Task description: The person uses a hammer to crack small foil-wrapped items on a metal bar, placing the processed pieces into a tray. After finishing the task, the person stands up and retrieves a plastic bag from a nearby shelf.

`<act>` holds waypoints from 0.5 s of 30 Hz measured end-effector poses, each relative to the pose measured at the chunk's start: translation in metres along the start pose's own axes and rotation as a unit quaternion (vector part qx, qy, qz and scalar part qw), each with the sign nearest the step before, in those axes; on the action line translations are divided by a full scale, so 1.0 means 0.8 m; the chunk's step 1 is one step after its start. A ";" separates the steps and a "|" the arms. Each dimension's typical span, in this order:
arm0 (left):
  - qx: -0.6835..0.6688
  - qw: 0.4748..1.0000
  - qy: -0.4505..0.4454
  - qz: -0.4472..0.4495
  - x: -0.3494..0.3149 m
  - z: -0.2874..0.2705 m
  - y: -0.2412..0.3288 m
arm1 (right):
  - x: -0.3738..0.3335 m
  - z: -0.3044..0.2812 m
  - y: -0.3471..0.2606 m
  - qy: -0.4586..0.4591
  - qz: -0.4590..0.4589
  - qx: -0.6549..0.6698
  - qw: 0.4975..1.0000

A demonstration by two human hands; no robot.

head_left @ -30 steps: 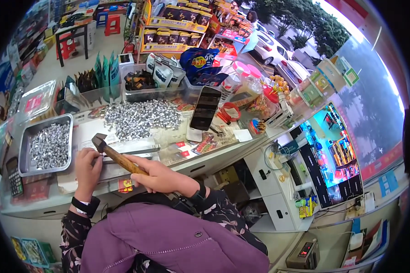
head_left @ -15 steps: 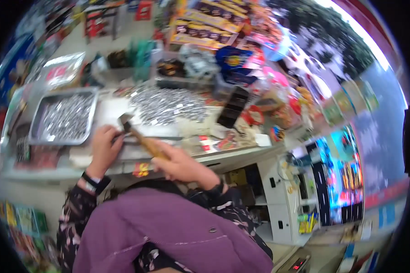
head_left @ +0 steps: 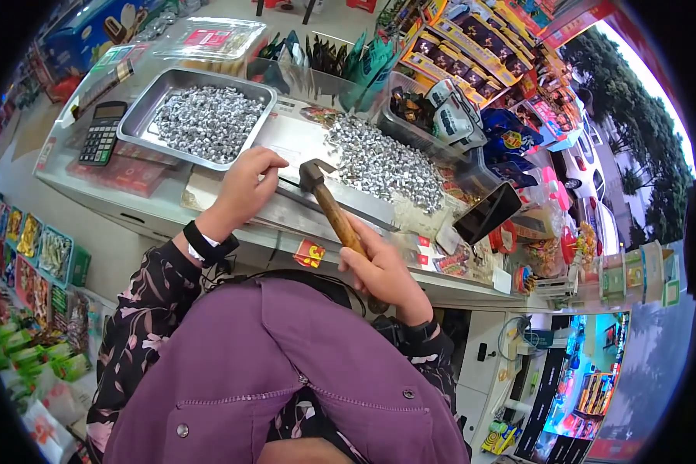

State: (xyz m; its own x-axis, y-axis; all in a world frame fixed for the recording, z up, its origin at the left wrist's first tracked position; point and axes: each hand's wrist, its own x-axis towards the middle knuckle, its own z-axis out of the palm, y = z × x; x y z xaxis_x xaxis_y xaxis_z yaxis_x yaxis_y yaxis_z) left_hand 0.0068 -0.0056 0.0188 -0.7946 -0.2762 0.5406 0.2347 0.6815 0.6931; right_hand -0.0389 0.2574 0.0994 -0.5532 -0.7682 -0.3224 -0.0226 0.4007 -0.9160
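Observation:
My right hand (head_left: 384,267) is wrapped round the wooden handle of a hammer (head_left: 331,213). The hammer's dark metal head, with a curved claw, points up and left, just right of my left hand (head_left: 246,188). That hand is closed, fingers curled and thumb near the index finger, at the left end of a flat metal bar (head_left: 356,201). Anything it pinches is too small or hidden to make out. Beyond the bar lies a heap of small silvery metal pieces (head_left: 387,158). A metal tray (head_left: 151,97) at the left holds many more.
A calculator (head_left: 100,135) lies left of the tray. A phone (head_left: 487,213) leans at the heap's right. Behind stand a clear plastic bin (head_left: 417,127) and snack boxes (head_left: 464,54). A red-and-yellow packet (head_left: 309,253) is at the counter's front edge (head_left: 162,213).
My view has shifted, so the counter appears lower and farther right, and the picture is sharper. The hammer stays in my right hand, its head still beside my left hand.

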 end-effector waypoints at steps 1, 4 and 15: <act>0.001 1.000 -0.003 -0.006 0.001 -0.005 0.000 | 0.000 0.000 -0.001 -0.003 0.007 0.009 1.000; -0.009 1.000 -0.009 -0.024 0.005 -0.014 0.005 | -0.001 0.000 -0.003 -0.008 0.022 0.027 0.999; -0.001 0.996 -0.070 -0.063 0.012 -0.009 0.005 | -0.004 -0.006 0.007 0.036 -0.052 0.095 0.993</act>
State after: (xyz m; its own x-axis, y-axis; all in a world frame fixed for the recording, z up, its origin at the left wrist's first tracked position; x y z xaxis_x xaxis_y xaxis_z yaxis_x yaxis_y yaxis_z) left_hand 0.0044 -0.0100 0.0303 -0.8884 -0.2622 0.3767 0.1281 0.6464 0.7521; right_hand -0.0415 0.2643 0.0965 -0.6143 -0.7603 -0.2113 0.0710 0.2134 -0.9744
